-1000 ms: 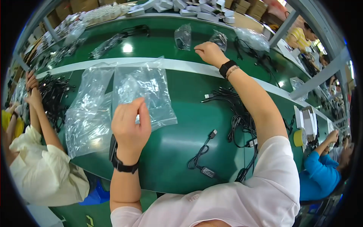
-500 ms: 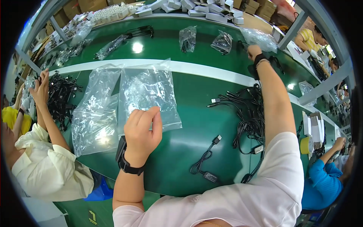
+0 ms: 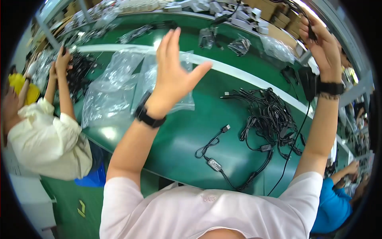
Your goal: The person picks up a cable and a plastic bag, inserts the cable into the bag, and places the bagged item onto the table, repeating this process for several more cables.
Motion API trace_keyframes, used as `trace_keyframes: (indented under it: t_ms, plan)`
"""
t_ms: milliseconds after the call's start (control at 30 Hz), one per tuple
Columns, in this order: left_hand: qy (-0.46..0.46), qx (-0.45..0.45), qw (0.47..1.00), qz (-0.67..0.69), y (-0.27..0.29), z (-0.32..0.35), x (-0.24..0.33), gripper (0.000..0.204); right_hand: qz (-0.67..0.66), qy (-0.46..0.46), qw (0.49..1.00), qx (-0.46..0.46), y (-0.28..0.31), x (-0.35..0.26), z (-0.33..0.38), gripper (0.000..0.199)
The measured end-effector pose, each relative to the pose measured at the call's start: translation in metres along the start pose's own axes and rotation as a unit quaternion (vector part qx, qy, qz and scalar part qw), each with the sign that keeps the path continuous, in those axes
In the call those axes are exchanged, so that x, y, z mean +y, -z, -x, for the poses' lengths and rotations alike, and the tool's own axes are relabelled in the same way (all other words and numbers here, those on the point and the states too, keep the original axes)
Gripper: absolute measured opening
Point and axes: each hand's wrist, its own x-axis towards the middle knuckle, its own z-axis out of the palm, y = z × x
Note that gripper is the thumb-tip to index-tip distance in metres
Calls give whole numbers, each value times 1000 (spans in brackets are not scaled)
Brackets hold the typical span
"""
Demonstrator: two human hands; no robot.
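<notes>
My right hand (image 3: 324,46) is raised at the upper right, its fingers closed around a black cable (image 3: 296,6). The cable runs off past the top edge; a dark connector (image 3: 223,18) hangs at the top middle, perhaps its end. My left hand (image 3: 173,75), slightly blurred, is lifted with spread fingers and holds nothing. It hovers over clear plastic bags (image 3: 115,87) on the green table. Below and between my arms lies a black USB cable (image 3: 215,164) with a small inline box. Nearer my right forearm is a tangled heap of black cables (image 3: 270,115).
A black box (image 3: 308,83) sits by my right wristband, with a thin wire trailing down. Beyond the white strip (image 3: 238,75) lie bagged cables (image 3: 239,45) and a black adapter (image 3: 289,75). Co-workers sit left, in a cream shirt (image 3: 47,143), and right, in blue (image 3: 332,207).
My right hand has risen from the far side of the table with a black cable. My left hand has lifted and opened from a loose fist. The nearby USB cable has shifted.
</notes>
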Motion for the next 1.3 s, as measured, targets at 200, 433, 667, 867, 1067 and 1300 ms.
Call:
trace_keyframes:
  t_ms: [200, 433, 667, 867, 1067, 1300]
  plan:
    - [375, -145, 830, 386, -9, -14, 7, 38, -123, 28, 973, -191, -34, 51, 29, 40]
    - [402, -73, 618, 671, -24, 23, 49, 30, 153, 111, 978, -88, -87, 159, 99, 32]
    - [386, 110, 652, 643, -20, 30, 22, 17, 173, 53, 977, -109, -74, 177, 111, 44]
    - [406, 170, 647, 622, -16, 36, 7, 16, 159, 89, 942, -282, -78, 177, 120, 49]
    - [354, 64, 755, 548, -28, 53, 28, 20, 252, 158, 947, -118, -81, 176, 128, 18]
    - [375, -60, 561, 736, -27, 58, 49, 40, 337, 200, 920, -23, -80, 189, 121, 22]
